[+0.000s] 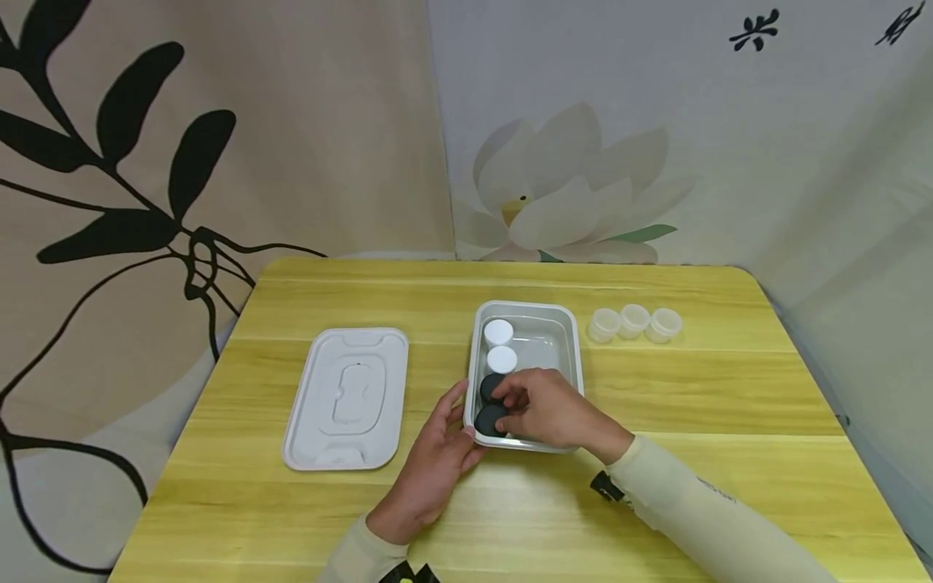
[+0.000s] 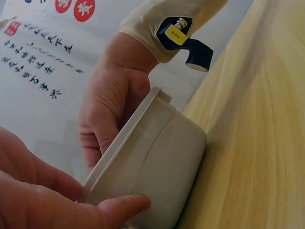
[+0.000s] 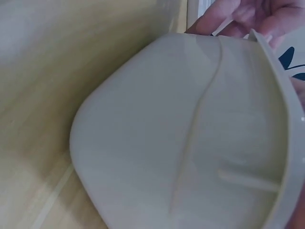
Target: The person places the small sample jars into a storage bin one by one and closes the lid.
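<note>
A light grey rectangular plastic box [image 1: 543,336] stands uncovered in the middle of the table. Along its left side, two round white caps [image 1: 501,359] and two round black caps [image 1: 492,422] form a row, black ones nearest me. My left hand [image 1: 430,465] holds the box's near-left corner, thumb at the near side and fingers along the left wall. From the near-right side, my right hand [image 1: 550,409] reaches in over the rim, its thumb and fingertips pinching the nearest black cap. In the left wrist view the box wall [image 2: 162,157] hides that cap.
Left of the box lies a flat white rectangular lid [image 1: 350,397]. Three small translucent round cups [image 1: 634,321] stand side by side to the right of the box's far end. A fabric backdrop [image 1: 350,121] hangs behind the wooden table [image 1: 729,389].
</note>
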The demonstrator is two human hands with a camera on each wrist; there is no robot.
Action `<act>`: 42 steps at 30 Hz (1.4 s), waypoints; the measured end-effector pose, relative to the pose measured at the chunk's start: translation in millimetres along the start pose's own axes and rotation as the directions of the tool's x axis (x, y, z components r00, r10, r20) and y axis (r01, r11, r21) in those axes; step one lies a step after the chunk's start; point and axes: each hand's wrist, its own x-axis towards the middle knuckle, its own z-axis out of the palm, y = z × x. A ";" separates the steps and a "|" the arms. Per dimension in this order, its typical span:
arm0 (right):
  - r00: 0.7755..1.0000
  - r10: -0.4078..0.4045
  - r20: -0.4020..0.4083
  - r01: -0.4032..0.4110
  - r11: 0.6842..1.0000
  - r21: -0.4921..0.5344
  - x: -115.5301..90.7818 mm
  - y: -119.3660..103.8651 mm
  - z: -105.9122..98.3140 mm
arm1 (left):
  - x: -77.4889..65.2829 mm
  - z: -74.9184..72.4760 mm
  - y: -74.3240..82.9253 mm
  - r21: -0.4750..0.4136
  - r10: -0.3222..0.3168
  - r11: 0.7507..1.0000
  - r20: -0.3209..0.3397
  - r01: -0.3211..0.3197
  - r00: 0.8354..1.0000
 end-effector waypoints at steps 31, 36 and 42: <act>0.896 0.264 -0.358 0.048 0.741 0.669 -40.6 78.0 -85.8 | -4.2 5.0 1.3 0.003 0.006 1.000 -0.019 -0.006 1.000; 0.871 0.302 -0.387 0.059 0.718 0.693 -49.5 96.3 -92.9 | -4.4 7.0 -0.9 0.005 0.025 1.000 -0.029 -0.025 0.999; 0.806 0.387 -0.447 0.081 0.677 0.732 -62.0 122.7 -109.4 | -3.9 8.0 -1.6 0.013 0.026 1.000 -0.021 -0.026 0.999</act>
